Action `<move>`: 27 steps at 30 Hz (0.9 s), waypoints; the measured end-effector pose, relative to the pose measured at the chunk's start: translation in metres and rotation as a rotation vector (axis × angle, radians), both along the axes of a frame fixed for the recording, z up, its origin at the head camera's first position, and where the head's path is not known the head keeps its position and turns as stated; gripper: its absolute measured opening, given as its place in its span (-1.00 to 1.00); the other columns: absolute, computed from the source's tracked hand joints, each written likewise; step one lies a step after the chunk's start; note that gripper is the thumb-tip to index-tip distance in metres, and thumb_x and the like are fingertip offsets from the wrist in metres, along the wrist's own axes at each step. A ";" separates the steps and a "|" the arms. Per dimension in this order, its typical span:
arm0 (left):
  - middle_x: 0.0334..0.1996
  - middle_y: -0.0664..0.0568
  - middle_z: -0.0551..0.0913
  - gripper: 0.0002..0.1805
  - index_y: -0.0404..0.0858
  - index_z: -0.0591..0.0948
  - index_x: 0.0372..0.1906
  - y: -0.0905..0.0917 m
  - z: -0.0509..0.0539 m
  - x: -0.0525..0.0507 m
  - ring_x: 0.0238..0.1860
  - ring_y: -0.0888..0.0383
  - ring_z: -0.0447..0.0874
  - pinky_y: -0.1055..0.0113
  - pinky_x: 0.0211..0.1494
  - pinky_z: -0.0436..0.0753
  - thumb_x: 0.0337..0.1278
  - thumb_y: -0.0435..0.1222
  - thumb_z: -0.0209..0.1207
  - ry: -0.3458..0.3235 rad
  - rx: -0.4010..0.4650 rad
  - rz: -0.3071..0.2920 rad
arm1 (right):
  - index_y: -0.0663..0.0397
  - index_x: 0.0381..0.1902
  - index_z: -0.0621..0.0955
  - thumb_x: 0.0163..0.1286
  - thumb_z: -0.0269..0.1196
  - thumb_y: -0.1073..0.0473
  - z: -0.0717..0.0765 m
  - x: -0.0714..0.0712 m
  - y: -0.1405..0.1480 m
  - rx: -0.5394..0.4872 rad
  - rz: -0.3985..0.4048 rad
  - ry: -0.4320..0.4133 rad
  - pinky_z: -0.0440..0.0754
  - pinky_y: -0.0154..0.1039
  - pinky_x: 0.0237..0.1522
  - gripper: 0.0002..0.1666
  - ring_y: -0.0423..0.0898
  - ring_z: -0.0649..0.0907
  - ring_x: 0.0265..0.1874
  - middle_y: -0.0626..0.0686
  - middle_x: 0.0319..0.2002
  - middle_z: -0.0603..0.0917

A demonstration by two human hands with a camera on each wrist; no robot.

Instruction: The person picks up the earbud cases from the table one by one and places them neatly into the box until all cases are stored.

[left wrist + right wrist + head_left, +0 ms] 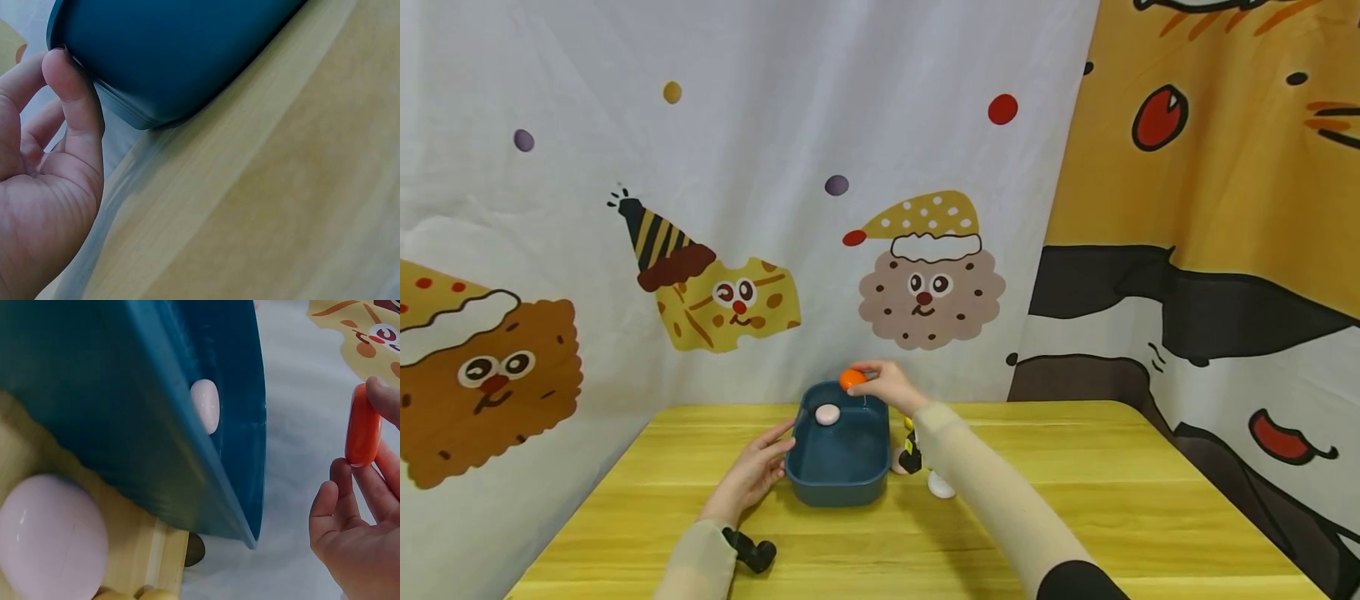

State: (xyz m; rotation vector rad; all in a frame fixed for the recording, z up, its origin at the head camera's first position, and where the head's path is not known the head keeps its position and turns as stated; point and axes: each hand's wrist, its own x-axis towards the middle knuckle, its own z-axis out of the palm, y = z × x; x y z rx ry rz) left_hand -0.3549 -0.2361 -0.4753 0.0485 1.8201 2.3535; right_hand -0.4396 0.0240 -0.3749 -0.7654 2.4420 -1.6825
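Observation:
A blue box [838, 492] stands on the table, with a pale pink rounded piece [827, 415] inside. My left hand [748, 477] rests against its left side, fingers loosely extended; the left wrist view shows fingertips [59, 62] at the rim of the box [162, 56]. Over the box's far right part, my right hand [891, 387] pinches an orange rounded piece [852, 380]. In the right wrist view that orange piece [364, 428] is between thumb and fingers of the hand [369, 537], apart from the box [206, 500].
Right of the box lie a pinkish piece [898, 461] and a white piece [942, 485], partly hidden by the right wrist's camera and sleeve. Yellow pieces [158, 594] show low in the right wrist view. A printed curtain [820, 333] hangs behind the wooden table [1075, 483].

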 end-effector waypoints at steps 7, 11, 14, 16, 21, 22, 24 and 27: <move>-0.06 -0.03 0.54 -0.31 -0.18 0.18 0.51 -0.001 0.001 0.000 -0.58 0.29 0.45 0.52 -0.50 0.49 0.36 -0.26 0.14 0.008 -0.002 -0.014 | 0.23 0.24 0.54 0.16 0.44 0.23 -0.003 -0.008 -0.012 0.003 -0.014 -0.013 0.55 0.01 0.05 -0.33 -0.04 0.63 -0.13 0.11 0.12 0.60; -0.08 -0.02 0.55 -0.29 -0.20 0.15 0.51 -0.002 0.001 0.001 -0.58 0.30 0.45 0.52 -0.49 0.50 0.36 -0.26 0.15 0.017 0.005 -0.033 | 0.24 0.23 0.54 0.16 0.44 0.22 -0.003 -0.009 -0.016 0.003 -0.014 -0.008 0.57 -0.07 0.02 -0.34 0.00 0.60 -0.06 0.12 0.13 0.59; -0.08 -0.02 0.54 -0.29 -0.20 0.15 0.52 -0.002 0.001 0.001 -0.58 0.31 0.45 0.52 -0.48 0.50 0.36 -0.26 0.14 0.018 0.001 -0.038 | 0.24 0.23 0.54 0.16 0.44 0.20 -0.003 -0.010 -0.020 0.009 -0.020 -0.006 0.55 -0.11 0.03 -0.33 0.02 0.57 0.00 0.11 0.14 0.59; -0.07 -0.03 0.53 -0.29 -0.20 0.15 0.52 -0.002 0.001 0.000 -0.58 0.31 0.45 0.52 -0.48 0.51 0.36 -0.26 0.14 0.020 0.002 -0.037 | 0.23 0.23 0.54 0.16 0.45 0.19 -0.002 -0.010 -0.023 0.013 -0.029 -0.006 0.53 -0.11 0.06 -0.33 0.02 0.55 0.05 0.10 0.14 0.59; -0.01 -0.05 0.50 -0.30 -0.18 0.15 0.52 -0.002 0.000 0.000 -0.58 0.32 0.45 0.53 -0.49 0.50 0.37 -0.25 0.13 0.025 -0.004 -0.035 | 0.22 0.22 0.55 0.15 0.46 0.20 -0.004 -0.013 -0.030 -0.001 -0.042 -0.017 0.51 -0.11 0.09 -0.34 0.03 0.53 0.08 0.10 0.13 0.60; 0.00 -0.05 0.50 -0.31 -0.18 0.15 0.52 -0.002 0.000 0.000 -0.58 0.31 0.45 0.53 -0.49 0.50 0.38 -0.25 0.12 0.023 -0.006 -0.035 | 0.22 0.22 0.56 0.15 0.46 0.20 -0.005 -0.015 -0.031 -0.002 -0.043 -0.017 0.51 -0.11 0.09 -0.34 0.03 0.53 0.08 0.10 0.13 0.60; 0.01 -0.06 0.49 -0.32 -0.18 0.16 0.51 -0.001 0.000 0.000 -0.58 0.31 0.45 0.53 -0.49 0.50 0.38 -0.26 0.12 0.019 -0.011 -0.031 | 0.21 0.21 0.56 0.15 0.45 0.20 -0.007 -0.017 -0.034 -0.003 -0.043 -0.020 0.51 -0.12 0.09 -0.35 0.02 0.53 0.08 0.09 0.13 0.60; 0.03 -0.06 0.47 -0.32 -0.17 0.17 0.51 0.000 0.000 -0.001 -0.58 0.30 0.44 0.53 -0.49 0.49 0.38 -0.26 0.12 0.013 -0.016 -0.021 | 0.20 0.22 0.55 0.15 0.45 0.22 -0.009 -0.019 -0.036 -0.002 -0.045 -0.031 0.52 -0.13 0.09 -0.35 0.02 0.52 0.10 0.09 0.14 0.59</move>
